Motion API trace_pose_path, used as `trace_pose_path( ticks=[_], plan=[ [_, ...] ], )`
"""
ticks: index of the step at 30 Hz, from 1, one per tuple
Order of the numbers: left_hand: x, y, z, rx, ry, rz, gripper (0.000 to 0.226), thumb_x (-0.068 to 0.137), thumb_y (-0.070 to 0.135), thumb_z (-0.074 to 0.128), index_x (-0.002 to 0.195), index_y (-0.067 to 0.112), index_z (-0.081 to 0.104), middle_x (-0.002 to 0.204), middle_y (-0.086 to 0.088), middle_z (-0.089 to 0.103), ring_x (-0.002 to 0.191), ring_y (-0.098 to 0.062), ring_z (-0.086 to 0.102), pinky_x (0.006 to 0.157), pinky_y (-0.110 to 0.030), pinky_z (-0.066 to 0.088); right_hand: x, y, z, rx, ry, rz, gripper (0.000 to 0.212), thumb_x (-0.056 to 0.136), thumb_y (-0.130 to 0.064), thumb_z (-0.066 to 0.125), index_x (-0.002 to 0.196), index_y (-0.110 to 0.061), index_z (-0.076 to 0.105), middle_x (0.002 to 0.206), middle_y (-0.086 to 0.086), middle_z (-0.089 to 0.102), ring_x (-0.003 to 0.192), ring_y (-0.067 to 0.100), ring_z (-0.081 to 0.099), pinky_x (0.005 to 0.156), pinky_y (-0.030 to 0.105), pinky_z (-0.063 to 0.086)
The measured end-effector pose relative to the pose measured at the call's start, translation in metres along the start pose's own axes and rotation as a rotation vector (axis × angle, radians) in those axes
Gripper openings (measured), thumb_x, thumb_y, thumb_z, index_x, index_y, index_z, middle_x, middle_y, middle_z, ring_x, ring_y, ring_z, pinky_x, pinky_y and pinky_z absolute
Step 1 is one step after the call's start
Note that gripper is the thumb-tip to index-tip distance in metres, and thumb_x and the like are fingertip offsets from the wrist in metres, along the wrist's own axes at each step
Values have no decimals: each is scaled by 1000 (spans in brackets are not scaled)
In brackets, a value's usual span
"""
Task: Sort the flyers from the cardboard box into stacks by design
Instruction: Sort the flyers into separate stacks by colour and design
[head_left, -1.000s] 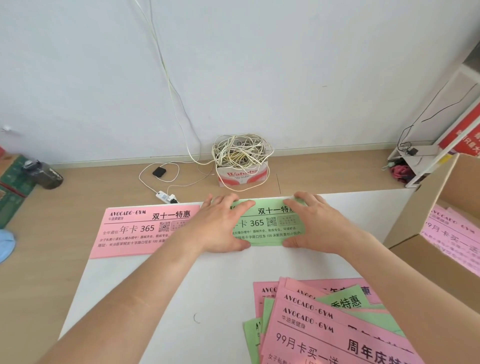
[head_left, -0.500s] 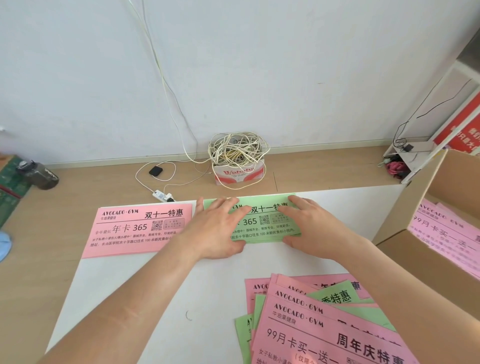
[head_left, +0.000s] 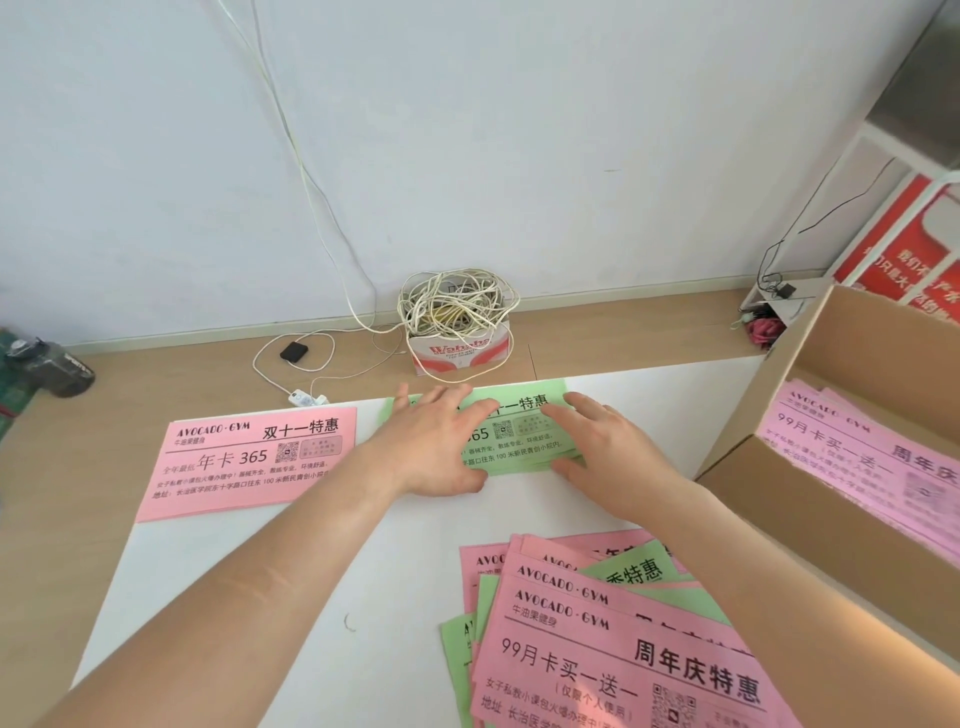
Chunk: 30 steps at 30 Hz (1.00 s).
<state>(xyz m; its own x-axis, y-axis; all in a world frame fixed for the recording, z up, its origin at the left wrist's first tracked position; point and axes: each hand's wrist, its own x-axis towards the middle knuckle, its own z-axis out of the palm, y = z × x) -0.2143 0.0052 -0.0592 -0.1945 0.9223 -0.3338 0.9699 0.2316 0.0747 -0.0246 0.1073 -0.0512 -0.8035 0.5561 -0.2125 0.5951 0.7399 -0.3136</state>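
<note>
1. While the loose heap of mixed pink and green paper flyers (head_left: 613, 654) waits unsorted at the near edge of the white tabletop (head_left: 260, 597), the sorting looks about midway. More pink flyers lie in the open brown cardboard box (head_left: 810, 374) on the right.
2. Farther out, the left hand (head_left: 441, 447) and right hand (head_left: 608, 457) lie flat with straight fingers, pressing and squaring the small green flyer stack (head_left: 524, 415).
3. Just beside it on the left lies the neat pink flyer stack (head_left: 249, 457).
4. The next move likely calls for lifting both palms and taking the heap's top sheet.
5. Compared with a second ago, both hands stay on the green stack, barely shifted.
</note>
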Motion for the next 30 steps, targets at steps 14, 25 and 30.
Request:
trace_pose_path(
  ticks=[14, 25, 30],
  plan=[
    [-144, 121, 70, -200, 300, 377, 54, 83, 62, 43, 125, 29, 50, 140, -1, 50, 126, -20, 49, 99, -40, 46, -191, 13, -17, 122, -42, 128, 60, 89, -47, 59, 141, -46, 29, 142, -29, 29, 127, -1, 30, 104, 17, 29],
    [-151, 130, 88, 66, 349, 370, 63, 74, 64, 43, 114, 17, 56, 115, -13, 66, 100, -27, 66, 82, -35, 56, -240, 24, 49, 217, 64, 258, 78, 85, -33, 63, 147, -37, 16, 150, -11, 20, 134, 17, 27, 107, 23, 27],
    [-156, 142, 91, 186, 367, 364, 60, 74, 57, 51, 112, 11, 50, 108, -20, 65, 95, -34, 66, 75, -42, 58, -241, 32, 56, 525, 254, 394, 65, 84, -8, 60, 140, -32, 38, 125, -12, 53, 113, 13, 51, 95, 29, 43]
  ],
)
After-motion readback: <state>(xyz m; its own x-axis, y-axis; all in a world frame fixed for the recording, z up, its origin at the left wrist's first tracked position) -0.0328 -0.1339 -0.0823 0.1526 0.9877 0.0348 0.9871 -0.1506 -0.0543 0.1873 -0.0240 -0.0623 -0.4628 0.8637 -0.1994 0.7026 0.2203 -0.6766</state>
